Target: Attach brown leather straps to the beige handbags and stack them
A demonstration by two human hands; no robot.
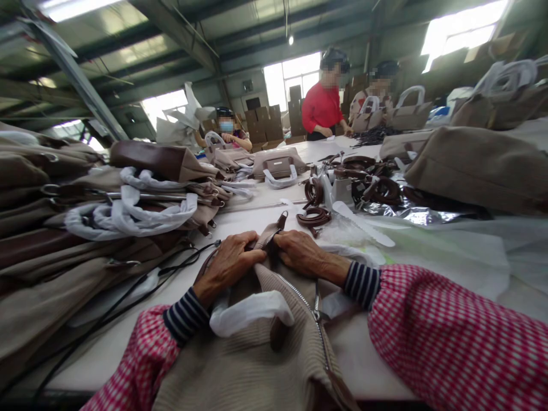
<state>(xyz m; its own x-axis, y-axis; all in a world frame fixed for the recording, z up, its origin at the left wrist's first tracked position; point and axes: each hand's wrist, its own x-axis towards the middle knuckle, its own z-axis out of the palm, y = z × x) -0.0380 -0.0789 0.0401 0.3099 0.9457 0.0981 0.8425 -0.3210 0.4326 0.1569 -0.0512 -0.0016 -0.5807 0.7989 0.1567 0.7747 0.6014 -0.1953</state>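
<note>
A beige ribbed handbag [257, 365] lies in front of me, its metal zipper [315, 314] running down the right side. White wrapping covers its handle [252, 313]. My left hand [231, 260] is closed on the bag's far end, thumb pressed to the fabric. Across from it, my right hand [302, 257] pinches the same end beside the zipper, near a small metal ring [282, 218]. Both hands nearly meet there. The fingertips are partly hidden by the fabric.
Stacked handbags [85, 251] rise on the left, with a black cord [141, 282] beside them. Coiled brown straps [314, 217] and plastic sheeting [454, 251] lie ahead and right. A large bag [479, 165] stands at right. Several people work across the table, one in a red top [321, 111].
</note>
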